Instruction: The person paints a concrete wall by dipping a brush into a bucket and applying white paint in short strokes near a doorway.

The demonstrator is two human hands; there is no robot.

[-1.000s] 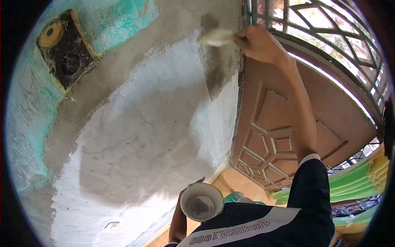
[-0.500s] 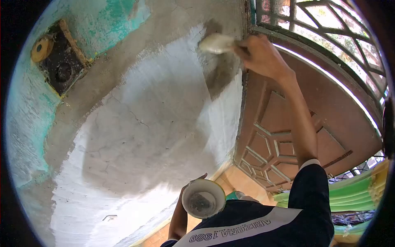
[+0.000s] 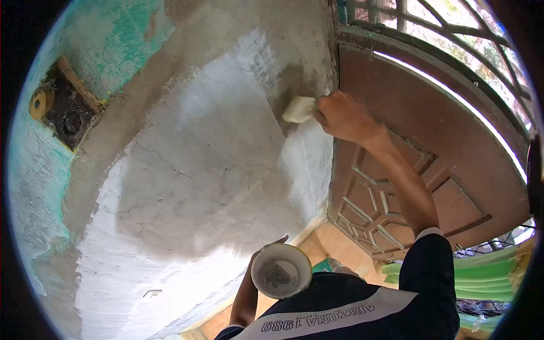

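My right hand [image 3: 347,118] grips a wide brush [image 3: 300,110] with pale, coated bristles. The bristles lie at the wall [image 3: 198,170], at the lower end of a dark damp patch near the door frame. White coating covers part of the wall around that patch. Low in the view, my left hand [image 3: 262,253] is wrapped round the side of a round white tub [image 3: 281,271]; most of its fingers are hidden behind the tub. Some greyish-white material sits at the bottom of the tub.
A brown panelled door [image 3: 419,113] stands right of the wall, under a window grille [image 3: 447,28]. An open electrical box [image 3: 69,106] is set in the wall at upper left. Green cloth [image 3: 481,275] hangs at lower right, above a tiled floor [image 3: 334,241].
My right hand has moved down along the wall with the brush, from the top of the damp patch to its lower end. The tub stays nearly where it was; the view has shifted slightly.
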